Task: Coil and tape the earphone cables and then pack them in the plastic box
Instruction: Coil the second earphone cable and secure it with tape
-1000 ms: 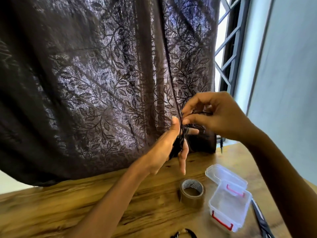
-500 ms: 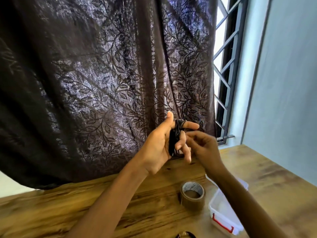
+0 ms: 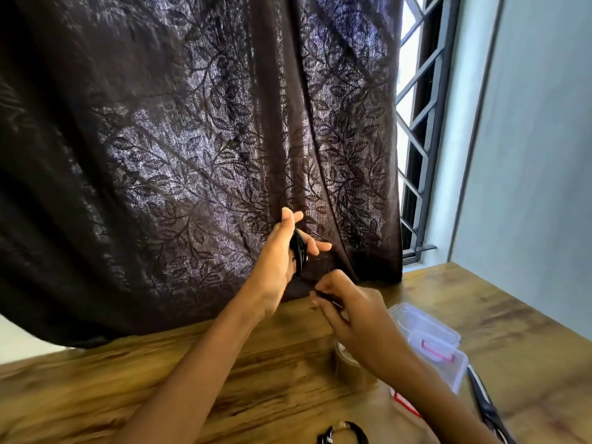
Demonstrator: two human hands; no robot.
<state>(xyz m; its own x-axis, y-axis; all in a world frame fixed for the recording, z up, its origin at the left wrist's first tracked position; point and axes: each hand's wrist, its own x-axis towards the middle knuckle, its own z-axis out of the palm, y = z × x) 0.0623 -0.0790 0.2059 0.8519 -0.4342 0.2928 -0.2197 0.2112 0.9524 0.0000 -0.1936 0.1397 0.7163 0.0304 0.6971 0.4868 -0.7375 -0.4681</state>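
Mid-frame, left hand (image 3: pixel 275 257) clamps the light, springy cable coil (image 3: pixel 298 251); right hand (image 3: pixel 355 318) pinches its loose end (image 3: pixel 326 299); grip across loops.

Looks like a room at home: dark leaf-patterned curtain (image 3: pixel 198 161) over a barred window (image 3: pixel 419 129), wooden table (image 3: pixel 128 389), plain painted wall (image 3: pixel 538 155).
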